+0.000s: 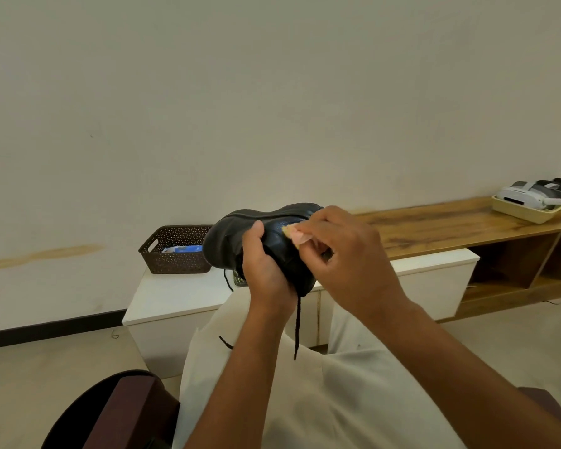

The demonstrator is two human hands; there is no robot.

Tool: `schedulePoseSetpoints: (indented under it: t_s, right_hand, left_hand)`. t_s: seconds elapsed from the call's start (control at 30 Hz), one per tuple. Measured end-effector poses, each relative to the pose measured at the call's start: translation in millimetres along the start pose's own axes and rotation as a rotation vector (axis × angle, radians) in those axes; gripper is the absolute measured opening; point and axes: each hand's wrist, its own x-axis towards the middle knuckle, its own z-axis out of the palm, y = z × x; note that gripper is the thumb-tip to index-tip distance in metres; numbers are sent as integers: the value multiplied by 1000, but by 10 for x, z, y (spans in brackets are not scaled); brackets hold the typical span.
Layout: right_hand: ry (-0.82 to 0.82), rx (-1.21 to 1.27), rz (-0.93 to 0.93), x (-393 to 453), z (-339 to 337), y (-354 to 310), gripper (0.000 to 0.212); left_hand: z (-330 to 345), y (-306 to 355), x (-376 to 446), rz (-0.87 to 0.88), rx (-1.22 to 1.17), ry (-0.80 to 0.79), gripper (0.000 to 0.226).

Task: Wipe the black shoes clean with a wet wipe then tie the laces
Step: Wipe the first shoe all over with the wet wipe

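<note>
Black leather filled the middle of the view: the shoe was up in the air above the lap, sole turned away from us, well clear of the white tabletop. Our left hand was curled round it from below, thumb pressed on the upper, so the grip looked firm. Our right hand pinched the wipe between thumb and fingertips and held it flat against the leather near the heel end. The laces hung loose, one trailing down toward the lap, untied.

We judged this to be the wiping stage, with the tying not yet begun. To do it well, we reckoned short overlapping strokes would serve best, following the seam lines, where dirt tends to collect. The holding hand ought to turn the shoe a little at a time, so that every panel faced the wipe in turn. The wipe already looked crumpled and a touch discoloured; refolding it to a fresh face seemed wise before moving on. We also thought the dangling lace could drag under the wipe, so keeping it pinned aside made sense.

Behind, a brown basket sat on the tabletop with a blue packet inside; whether that held spare wipes, we could not tell.
</note>
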Motion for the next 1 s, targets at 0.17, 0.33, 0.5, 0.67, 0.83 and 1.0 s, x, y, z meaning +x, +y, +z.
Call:
schedulePoseSetpoints:
  t_s: [0.17, 0.33, 0.5, 0.67, 0.83, 1.0]
  right_hand:
    - [37, -48, 87, 54, -45, 95, 8]
    - [-77, 17, -17, -33, 33, -26, 12]
    - [21, -51, 12, -12, -189, 229, 11]
    - [-13, -75, -23, -103, -166, 265, 8]
    - [20, -58, 39, 135, -78, 256, 8]
    - [38, -53, 10, 11, -76, 237, 7]
  left_hand:
    - [3, -63, 6, 44, 99, 69, 42]
    - [-124, -66, 54, 51, 74, 45, 39]
    - [-224, 20, 76, 49, -2, 62, 43]
    - [-257, 57, 91, 46, -25, 79, 36]
    - [-262, 27, 44, 51, 123, 69, 52]
    - [-221, 95, 48, 72, -17, 122, 42]
